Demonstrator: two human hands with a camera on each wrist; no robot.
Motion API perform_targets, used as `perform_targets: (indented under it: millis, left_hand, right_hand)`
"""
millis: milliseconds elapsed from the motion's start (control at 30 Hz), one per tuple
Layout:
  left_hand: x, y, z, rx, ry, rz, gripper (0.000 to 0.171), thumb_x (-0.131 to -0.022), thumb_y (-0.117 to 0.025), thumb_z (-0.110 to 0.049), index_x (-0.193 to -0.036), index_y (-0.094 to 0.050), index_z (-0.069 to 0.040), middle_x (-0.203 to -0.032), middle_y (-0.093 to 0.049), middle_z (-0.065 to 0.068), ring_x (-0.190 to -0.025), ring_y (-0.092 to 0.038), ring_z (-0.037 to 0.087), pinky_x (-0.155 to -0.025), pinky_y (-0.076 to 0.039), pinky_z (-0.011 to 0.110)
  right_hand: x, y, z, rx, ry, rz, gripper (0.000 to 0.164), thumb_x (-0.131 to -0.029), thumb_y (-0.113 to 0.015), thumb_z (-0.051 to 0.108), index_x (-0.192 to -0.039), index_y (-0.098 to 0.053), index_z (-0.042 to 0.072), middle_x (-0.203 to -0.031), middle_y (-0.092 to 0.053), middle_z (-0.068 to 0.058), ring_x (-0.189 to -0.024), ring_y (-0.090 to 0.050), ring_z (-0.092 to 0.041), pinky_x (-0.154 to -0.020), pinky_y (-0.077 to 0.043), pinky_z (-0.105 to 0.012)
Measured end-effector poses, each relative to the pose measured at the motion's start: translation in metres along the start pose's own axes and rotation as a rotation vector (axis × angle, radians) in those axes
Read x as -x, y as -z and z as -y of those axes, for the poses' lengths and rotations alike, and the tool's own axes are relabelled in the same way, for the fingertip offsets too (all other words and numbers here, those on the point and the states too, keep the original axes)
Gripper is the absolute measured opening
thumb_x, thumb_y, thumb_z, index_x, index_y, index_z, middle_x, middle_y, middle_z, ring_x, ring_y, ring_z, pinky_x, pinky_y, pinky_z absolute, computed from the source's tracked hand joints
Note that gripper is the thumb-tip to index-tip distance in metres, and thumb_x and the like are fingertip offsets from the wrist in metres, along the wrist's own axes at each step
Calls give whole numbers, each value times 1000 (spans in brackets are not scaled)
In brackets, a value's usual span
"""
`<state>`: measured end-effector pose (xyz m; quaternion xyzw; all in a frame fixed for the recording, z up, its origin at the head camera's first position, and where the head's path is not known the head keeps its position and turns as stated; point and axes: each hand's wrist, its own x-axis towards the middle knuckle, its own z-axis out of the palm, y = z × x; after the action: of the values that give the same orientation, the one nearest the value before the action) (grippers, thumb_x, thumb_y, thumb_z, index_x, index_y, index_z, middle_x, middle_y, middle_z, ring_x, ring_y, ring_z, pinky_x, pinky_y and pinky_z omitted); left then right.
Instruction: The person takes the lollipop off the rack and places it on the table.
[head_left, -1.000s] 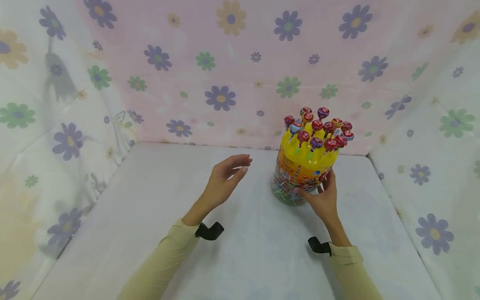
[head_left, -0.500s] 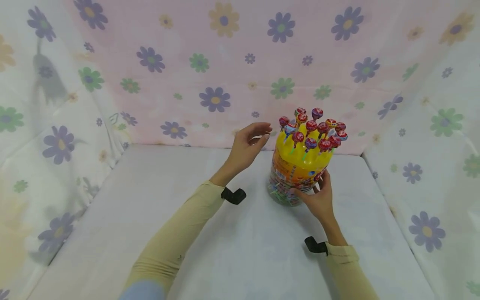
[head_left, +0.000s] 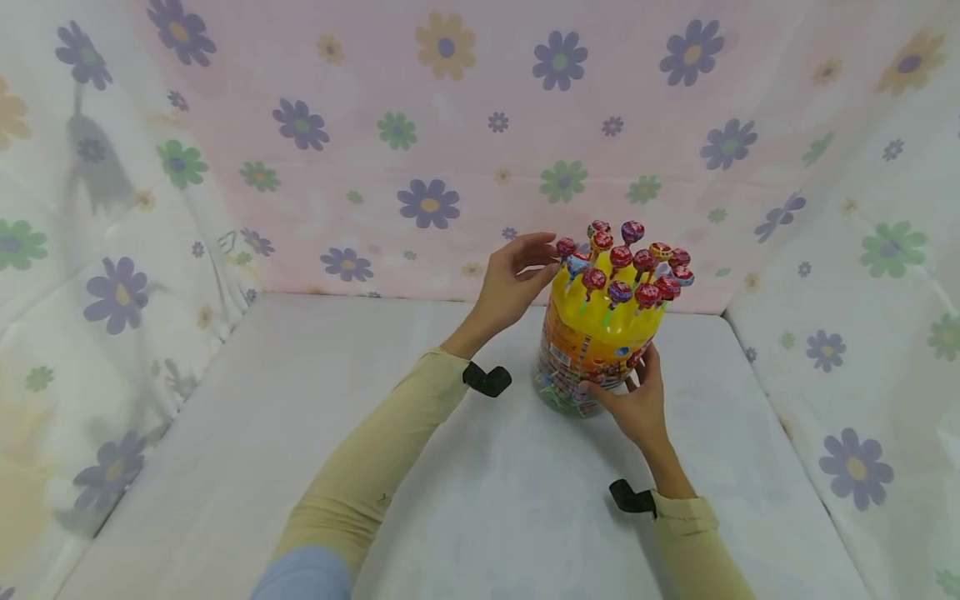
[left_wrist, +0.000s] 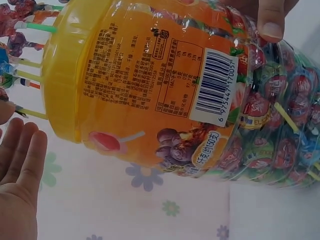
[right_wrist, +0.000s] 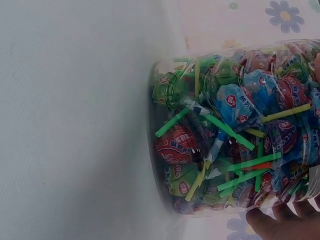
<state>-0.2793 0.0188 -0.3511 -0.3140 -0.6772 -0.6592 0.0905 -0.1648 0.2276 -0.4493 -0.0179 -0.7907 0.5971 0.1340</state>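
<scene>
A clear plastic candy jar (head_left: 592, 346) with an orange label and a yellow lid (left_wrist: 75, 65) stands on the table. Wrapped lollipops fill it, and several more stick up from the lid by their sticks. My right hand (head_left: 637, 410) grips the jar's lower right side, the thumb across the front; its fingers (right_wrist: 282, 222) show below the jar in the right wrist view. My left hand (head_left: 513, 282) is at the lid's left edge, fingertips right at a red-wrapped lollipop (head_left: 566, 247). In the left wrist view its fingers (left_wrist: 25, 155) are extended, the thumb overlapping a lollipop.
A white-covered table (head_left: 360, 400) spreads around the jar. Flower-printed cloth (head_left: 337, 150) forms the back and side walls, the back one close behind the jar. Black wrist mounts (head_left: 487, 380) stick out at both cuffs.
My left hand has moved right and away from me, from beside the jar up to the lollipops at the lid's left edge. The right hand keeps its grip, and the jar stays in place.
</scene>
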Motion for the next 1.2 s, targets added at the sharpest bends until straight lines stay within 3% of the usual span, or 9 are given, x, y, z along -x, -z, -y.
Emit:
perform_targets:
  millis: [267,367,600,700,900,1100,1200]
  left_hand:
    - [-4,-7,3,-15,-41,9,36,-96,-64,4,-132,-59,6,-122,-67,22,-110,-67,30,-94,-58,31]
    - [-5,-9,2,-22,-62,-16,33,-96,-64,6,-129,-61,6,-119,-68,22,-107,-68,31,-92,-59,31]
    - [-8,-10,-2,18,-129,-111,35,-93,-66,9,-128,-60,11,-117,-68,29,-103,-69,40,-88,-61,48]
    - [-8,-7,-4,43,-130,-133,35,-94,-66,8,-128,-60,10,-116,-68,30,-102,-69,40,-86,-62,44]
    - [1,3,3,61,-94,-140,33,-94,-67,5,-127,-63,8,-116,-67,30,-97,-70,37,-84,-62,32]
    - [17,14,25,69,-25,-158,33,-95,-66,4,-127,-63,8,-115,-68,30,-94,-71,38,-81,-63,31]
    - [28,20,38,87,45,-166,33,-95,-66,5,-128,-63,9,-115,-67,32,-90,-73,28,-78,-63,29]
  right_hand:
    - [-1,0,-3,-7,27,-20,96,-83,-83,3,-158,-22,5,-159,-32,-19,-150,-30,-43,-118,-28,-66]
    - [-1,-1,-5,-12,31,-17,96,-83,-83,4,-158,-23,5,-159,-33,-18,-149,-31,-42,-118,-28,-66]
    - [0,-1,-4,3,17,-14,97,-83,-84,5,-158,-23,6,-158,-34,-18,-148,-33,-41,-118,-29,-65]
    - [0,0,-3,5,17,-15,97,-83,-84,6,-158,-23,6,-158,-34,-18,-148,-32,-41,-118,-29,-65]
    - [0,0,-2,8,12,-15,97,-84,-83,5,-158,-23,6,-159,-33,-18,-149,-31,-42,-118,-29,-65]
    - [1,0,-2,16,-3,-16,96,-84,-83,7,-159,-22,7,-160,-32,-18,-150,-30,-42,-118,-29,-65]
    - [0,-1,-3,13,10,-14,96,-84,-83,7,-158,-23,7,-159,-34,-18,-149,-32,-42,-118,-29,-65]
